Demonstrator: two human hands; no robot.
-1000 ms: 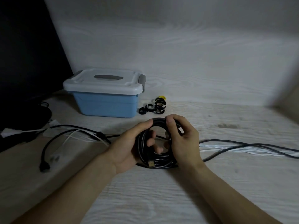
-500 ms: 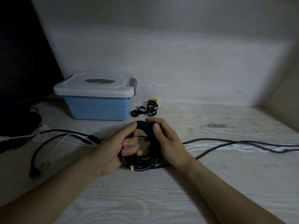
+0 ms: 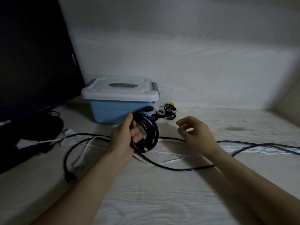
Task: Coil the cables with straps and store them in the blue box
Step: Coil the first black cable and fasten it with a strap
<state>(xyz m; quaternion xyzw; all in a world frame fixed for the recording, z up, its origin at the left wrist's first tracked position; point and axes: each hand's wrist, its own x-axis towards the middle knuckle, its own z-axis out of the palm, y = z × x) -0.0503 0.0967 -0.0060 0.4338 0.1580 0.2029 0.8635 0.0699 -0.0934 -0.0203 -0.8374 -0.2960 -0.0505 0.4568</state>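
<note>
Cable coil [image 3: 146, 132], black, wound into a ring and gripped by the left hand [image 3: 124, 138]: thumb over the top of the bundle, fingers curled through the middle. It hangs just in front of the blue box [image 3: 113, 112], overlapping its front right corner from my viewpoint; I cannot tell whether it touches the box. A connector end pokes out at the bottom of the ring.

Right hand [image 3: 197, 133] holds nothing, fingers loosely bent, hovering to the right of the coil and apart from it.

Straps [image 3: 167, 112] lie in a small black cluster, with something yellow behind them, just beside the box's right end. From the coil they sit up and to the right, beyond it. The right hand is the nearer one and has a free path to them, so I judge it should fetch a strap while the left keeps the ring together.

Box lid [image 3: 120, 90] is on, so it needs opening before storing.

Loose cables [image 3: 175, 167], black and white, trail across the table [image 3: 162, 200] in front of the box, not yet coiled.
</note>
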